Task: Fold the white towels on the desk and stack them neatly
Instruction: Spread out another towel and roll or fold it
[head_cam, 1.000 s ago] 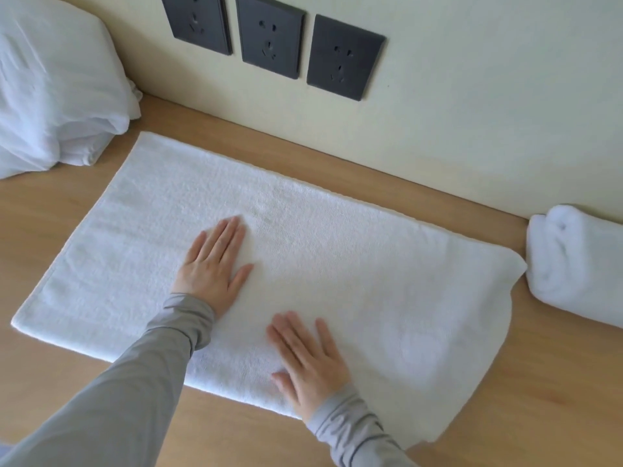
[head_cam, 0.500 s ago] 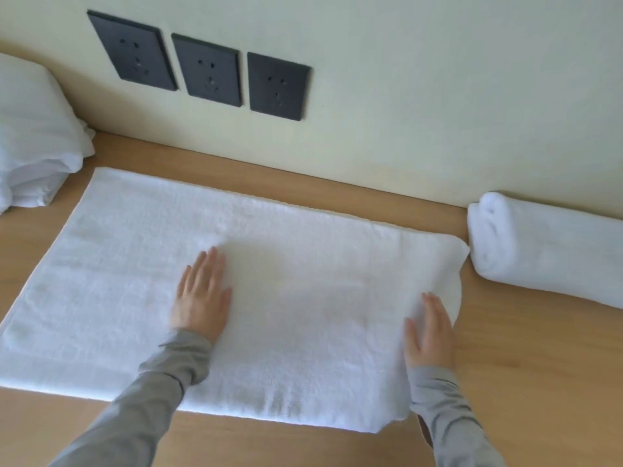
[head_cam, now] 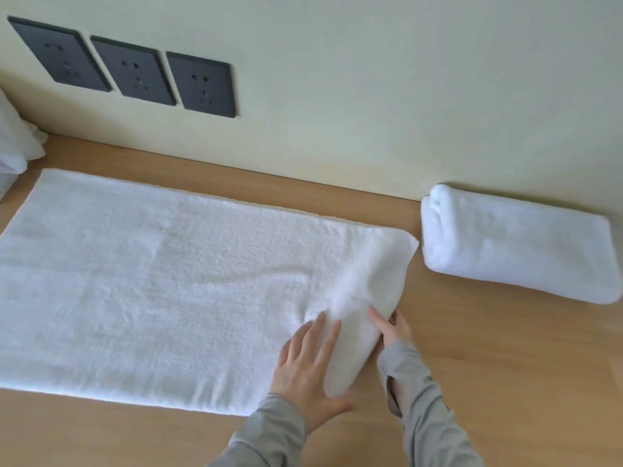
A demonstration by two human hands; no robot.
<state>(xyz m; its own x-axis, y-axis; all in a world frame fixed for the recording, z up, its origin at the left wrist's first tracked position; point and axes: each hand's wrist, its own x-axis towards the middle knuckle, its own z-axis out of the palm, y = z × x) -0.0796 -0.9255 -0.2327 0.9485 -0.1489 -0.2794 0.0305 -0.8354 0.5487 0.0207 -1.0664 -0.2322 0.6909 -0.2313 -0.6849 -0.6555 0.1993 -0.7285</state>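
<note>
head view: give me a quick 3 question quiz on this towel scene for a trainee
1. True or false: the left hand rests with straight fingers on the spread towel.
2. Which end of that towel does the right hand hold, turned up off the desk? A left, B right, C far.
3. Fill in: the wall holds ___ dark sockets.
Key: 1 true; 2 B; 3 three
</note>
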